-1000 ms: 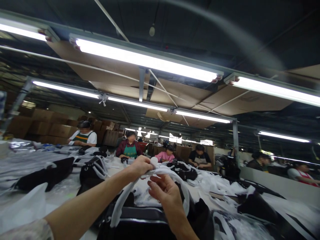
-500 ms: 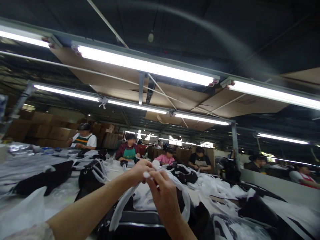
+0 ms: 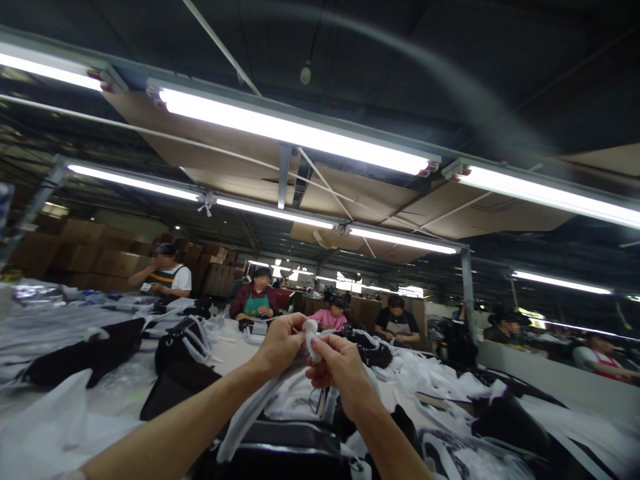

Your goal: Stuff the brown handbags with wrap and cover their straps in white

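Note:
Just above a black handbag (image 3: 285, 463), my left hand (image 3: 281, 343) pinches a small bunched piece of soft white wrapping (image 3: 311, 328) between thumb and fingers. My right hand (image 3: 343, 370) grips the same piece from the other side, its fingers closed. Whether the wrapping is tissue or foam cannot be told. The bag's handle (image 3: 245, 417), covered in white wrap, rises on the left beneath my left forearm. A thin dark cord loop (image 3: 316, 400) shows below my right fingers.
Wrapped black bags (image 3: 180, 343) lie left on the table. Crumpled white wrapping (image 3: 430, 370) and black pieces (image 3: 515, 423) are heaped on the right. Across the table sit several co-workers, one in a green apron (image 3: 257, 307). Cardboard boxes (image 3: 83, 257) are stacked behind.
My right hand has shifted right, and its fingers now close on the white piece. The wrapped handle on the right shows less. A co-worker on the left has raised a hand toward the head.

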`<state>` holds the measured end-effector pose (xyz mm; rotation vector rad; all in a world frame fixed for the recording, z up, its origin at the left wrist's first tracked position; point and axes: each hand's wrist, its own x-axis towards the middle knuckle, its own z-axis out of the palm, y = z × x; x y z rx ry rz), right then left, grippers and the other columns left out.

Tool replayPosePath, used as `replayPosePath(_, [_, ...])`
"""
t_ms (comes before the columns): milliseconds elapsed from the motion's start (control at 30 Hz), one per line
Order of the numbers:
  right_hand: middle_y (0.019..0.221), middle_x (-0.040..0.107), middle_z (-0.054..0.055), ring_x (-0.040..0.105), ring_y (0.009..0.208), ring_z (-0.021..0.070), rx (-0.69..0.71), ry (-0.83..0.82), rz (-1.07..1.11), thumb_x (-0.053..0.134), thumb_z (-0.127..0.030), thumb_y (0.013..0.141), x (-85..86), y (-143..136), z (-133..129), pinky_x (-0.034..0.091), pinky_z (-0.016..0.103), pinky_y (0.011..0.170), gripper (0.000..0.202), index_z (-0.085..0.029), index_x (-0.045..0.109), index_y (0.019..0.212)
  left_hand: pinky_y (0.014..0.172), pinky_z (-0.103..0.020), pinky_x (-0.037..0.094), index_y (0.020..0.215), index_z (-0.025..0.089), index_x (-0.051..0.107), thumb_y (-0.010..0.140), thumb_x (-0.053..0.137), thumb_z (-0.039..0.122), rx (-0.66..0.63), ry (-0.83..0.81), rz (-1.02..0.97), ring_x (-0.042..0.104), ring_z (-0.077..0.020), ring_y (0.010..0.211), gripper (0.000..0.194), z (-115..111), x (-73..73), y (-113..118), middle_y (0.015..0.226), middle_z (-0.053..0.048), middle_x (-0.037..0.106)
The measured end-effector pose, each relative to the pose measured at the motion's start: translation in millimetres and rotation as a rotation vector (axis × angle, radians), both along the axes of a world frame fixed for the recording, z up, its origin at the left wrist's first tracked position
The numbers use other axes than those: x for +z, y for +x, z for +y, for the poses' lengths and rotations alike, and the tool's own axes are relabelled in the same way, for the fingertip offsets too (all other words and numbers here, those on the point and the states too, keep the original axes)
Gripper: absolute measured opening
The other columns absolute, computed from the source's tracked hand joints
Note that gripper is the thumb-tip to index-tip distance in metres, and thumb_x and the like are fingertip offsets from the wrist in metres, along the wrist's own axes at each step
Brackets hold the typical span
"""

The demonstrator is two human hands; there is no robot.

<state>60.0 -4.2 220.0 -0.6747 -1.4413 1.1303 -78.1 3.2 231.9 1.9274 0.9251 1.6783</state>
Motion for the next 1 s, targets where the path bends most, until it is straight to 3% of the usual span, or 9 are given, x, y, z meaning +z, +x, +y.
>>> replayPosePath(167, [0.053, 0.062, -0.003, 0.059, 0.040, 0.0113, -0.039, -0.004, 0.003, 0.078, -0.056, 0.059, -0.1, -3.8, 2.5, 0.044, 0.018, 0.037, 0.045, -0.017, 0.060, 0.073, 0.058, -0.023, 0.038, 0.085, 0.017, 0.064, 0.075, 0.052, 0.023, 0.120, 0.122, 0.036, 0.051, -0.0136, 0.062, 0.017, -6.0, -2.3, -0.6, 0.070, 0.002, 0.058])
replayPosePath(333, [0.051, 0.061, -0.002, 0.056, 0.038, 0.0112, -0.071, -0.010, -0.006, 0.077, -0.059, 0.055, -1.0, -7.9, 5.7, 0.042, 0.019, 0.035, 0.048, -0.017, 0.058, 0.068, 0.062, -0.024, 0.039, 0.078, 0.020, 0.056, 0.076, 0.049, 0.020, 0.215, 0.211, 0.079, 0.051, -0.0142, 0.064, 0.008, -8.8, -6.3, -2.8, 0.069, 0.003, 0.055])
replayPosePath(500, [0.048, 0.058, -0.003, 0.051, 0.034, 0.0083, -0.092, 0.010, 0.006, 0.075, -0.062, 0.056, -4.5, -14.2, 13.2, 0.035, 0.017, 0.033, 0.048, -0.018, 0.057, 0.064, 0.064, -0.026, 0.039, 0.074, 0.021, 0.051, 0.084, 0.044, 0.025, 0.256, 0.274, 0.114, 0.051, -0.0155, 0.065, 0.013, -8.0, -12.2, -3.3, 0.066, 0.003, 0.052])
replayPosePath(667, [0.048, 0.058, -0.003, 0.048, 0.034, 0.0070, -0.084, 0.035, 0.008, 0.076, -0.054, 0.059, -6.6, -16.6, 17.7, 0.031, 0.016, 0.033, 0.041, -0.018, 0.057, 0.061, 0.064, -0.027, 0.037, 0.071, 0.021, 0.050, 0.085, 0.042, 0.026, 0.274, 0.337, 0.158, 0.050, -0.0159, 0.065, 0.017, -8.7, -20.5, -4.8, 0.067, 0.002, 0.052])
replayPosePath(767, [0.051, 0.060, -0.002, 0.049, 0.037, 0.0068, -0.013, 0.039, 0.005, 0.079, -0.054, 0.057, -5.7, -14.2, 15.5, 0.033, 0.017, 0.035, 0.043, -0.017, 0.058, 0.061, 0.063, -0.026, 0.038, 0.072, 0.021, 0.051, 0.086, 0.041, 0.027, 0.288, 0.348, 0.159, 0.051, -0.0156, 0.064, 0.018, -8.0, -23.2, -7.4, 0.067, 0.002, 0.054])
replayPosePath(900, [0.062, 0.063, -0.001, 0.057, 0.049, 0.0085, 0.114, 0.034, 0.008, 0.082, -0.059, 0.052, -3.4, -9.4, 14.3, 0.048, 0.020, 0.047, 0.052, -0.015, 0.062, 0.073, 0.062, -0.025, 0.039, 0.076, 0.020, 0.054, 0.088, 0.042, 0.028, 0.296, 0.347, 0.160, 0.053, -0.0151, 0.061, 0.018, -5.5, -23.5, -11.7, 0.065, 0.002, 0.056])
replayPosePath(1000, [0.064, 0.064, -0.002, 0.062, 0.054, 0.0108, 0.149, 0.043, 0.010, 0.084, -0.055, 0.053, -0.1, -7.0, 17.3, 0.054, 0.024, 0.056, 0.054, -0.018, 0.056, 0.080, 0.063, -0.025, 0.039, 0.077, 0.020, 0.056, 0.089, 0.042, 0.029, 0.296, 0.361, 0.181, 0.054, -0.0153, 0.062, 0.020, -5.3, -22.3, -13.8, 0.066, 0.002, 0.058])
